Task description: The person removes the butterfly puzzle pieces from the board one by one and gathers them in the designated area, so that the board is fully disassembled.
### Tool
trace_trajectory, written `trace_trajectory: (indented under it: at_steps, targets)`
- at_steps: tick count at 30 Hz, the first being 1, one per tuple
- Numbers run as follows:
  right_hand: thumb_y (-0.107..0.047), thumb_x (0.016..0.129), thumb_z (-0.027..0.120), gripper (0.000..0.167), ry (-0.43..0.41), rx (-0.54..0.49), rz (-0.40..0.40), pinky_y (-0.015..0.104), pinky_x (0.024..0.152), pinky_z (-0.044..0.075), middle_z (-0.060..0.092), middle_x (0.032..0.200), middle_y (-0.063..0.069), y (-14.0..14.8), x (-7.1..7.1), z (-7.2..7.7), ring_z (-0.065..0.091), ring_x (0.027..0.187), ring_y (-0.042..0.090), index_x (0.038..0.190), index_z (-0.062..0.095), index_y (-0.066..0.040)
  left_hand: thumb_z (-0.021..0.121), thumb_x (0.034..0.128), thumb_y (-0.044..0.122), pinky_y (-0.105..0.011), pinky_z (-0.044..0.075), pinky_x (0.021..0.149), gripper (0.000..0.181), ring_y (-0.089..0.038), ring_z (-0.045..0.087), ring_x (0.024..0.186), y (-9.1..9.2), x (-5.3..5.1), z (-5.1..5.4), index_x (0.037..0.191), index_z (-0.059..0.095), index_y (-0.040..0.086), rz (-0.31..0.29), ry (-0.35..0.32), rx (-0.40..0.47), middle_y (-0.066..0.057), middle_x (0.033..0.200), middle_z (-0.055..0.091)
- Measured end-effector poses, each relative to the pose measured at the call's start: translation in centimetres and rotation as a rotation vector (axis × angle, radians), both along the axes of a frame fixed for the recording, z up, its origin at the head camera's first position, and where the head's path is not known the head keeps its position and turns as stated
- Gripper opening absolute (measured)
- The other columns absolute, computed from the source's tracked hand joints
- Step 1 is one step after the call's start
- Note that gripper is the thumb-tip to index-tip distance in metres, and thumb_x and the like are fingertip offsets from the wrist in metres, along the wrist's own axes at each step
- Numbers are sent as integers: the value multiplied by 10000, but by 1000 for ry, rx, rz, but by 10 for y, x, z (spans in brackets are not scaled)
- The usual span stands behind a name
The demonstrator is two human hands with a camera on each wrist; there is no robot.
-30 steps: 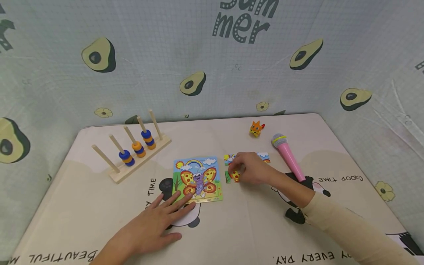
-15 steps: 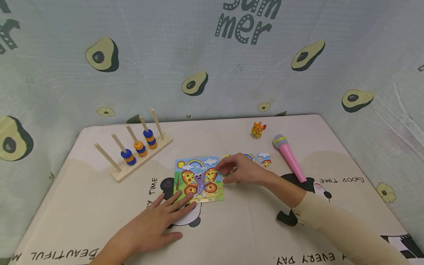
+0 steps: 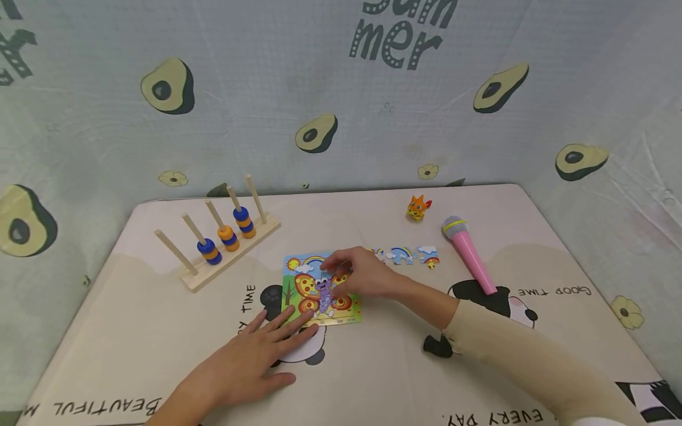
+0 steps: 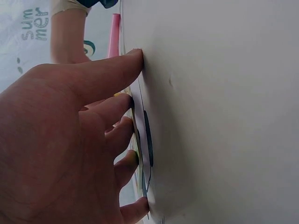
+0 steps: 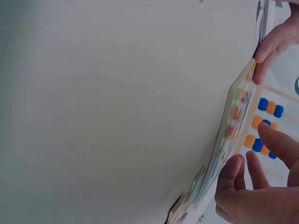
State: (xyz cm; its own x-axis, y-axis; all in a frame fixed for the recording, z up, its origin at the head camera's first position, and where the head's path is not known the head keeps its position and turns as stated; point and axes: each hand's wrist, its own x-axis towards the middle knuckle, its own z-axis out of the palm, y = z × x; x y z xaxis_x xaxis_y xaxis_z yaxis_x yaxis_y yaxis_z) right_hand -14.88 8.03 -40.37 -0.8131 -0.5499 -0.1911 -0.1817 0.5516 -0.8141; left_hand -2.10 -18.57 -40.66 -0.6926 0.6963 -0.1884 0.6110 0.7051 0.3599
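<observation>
Beige cloth forms the sleeve (image 3: 533, 358) nearest the viewer, at the lower right, over the pale counter (image 3: 383, 378). Also near, at the lower left, the left hand (image 3: 253, 362) lies with fingers straight and spread, its grip open; some fingertips rest on the near left corner of the board (image 3: 324, 296), while the thumb points off to the side. The board lies flat near the middle of the counter, partly over a printed panda (image 3: 306, 349), and shows a butterfly with red and yellow wings under a sun and rainbow. Above its right side is the right hand (image 3: 364, 273), fingers bent and thumb apart from them in the right wrist view; whether this grip pinches anything cannot be told. Just right of that hand, jigsaw pieces (image 3: 402, 255) lie in a row, the leftmost partly hidden by it. Right of them lies a pink microphone (image 3: 473, 257), head away from the viewer. Farther left stands a wooden peg rack (image 3: 229, 257) with blue and orange rings on three of its five pegs. An orange toy (image 3: 418, 208) sits near the far edge, and behind it hangs avocado-printed cloth (image 3: 256, 77).
</observation>
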Motion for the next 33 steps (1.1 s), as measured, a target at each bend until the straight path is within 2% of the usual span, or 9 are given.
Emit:
trace_trajectory:
  at_steps: [5,9,16,24,33]
  targets:
    - [-100,780,889,475,-9,37,-39,295,867,552,705,1123,-12,-11,-1,1,618,1015,174,1226,738,-167,649,995,476,-720,238,1206,754,-343,239,1600,0,0,-1,1650,297,352,-5,9,-6,75,1737,244]
    - [-124,782,902,485,16,76,-27,303,915,546,707,1146,-6,-16,-2,0,619,1034,167,1236,733,-150,651,994,475,-718,235,1209,753,-347,241,1599,1,0,0,1649,299,354,-3,7,-7,75,1735,249]
    - [-161,793,908,504,71,138,-7,285,896,522,704,1141,-14,-21,-5,-5,587,1004,151,1266,735,-132,641,998,488,-725,213,1214,747,-347,225,1604,0,-1,0,1649,297,360,9,-34,-11,80,1735,246]
    - [-167,776,922,517,106,171,5,269,884,508,695,1121,-7,-24,-4,-6,583,989,141,1257,738,-121,643,996,487,-726,212,1215,748,-342,218,1607,0,-1,0,1648,298,362,15,-47,-8,79,1733,253]
    - [-151,768,925,470,97,168,8,262,863,508,671,1077,-4,-25,-3,-4,577,963,143,1197,735,-121,646,993,487,-727,223,1210,748,-348,234,1601,-1,-1,-2,1647,305,360,10,-36,-6,67,1728,272]
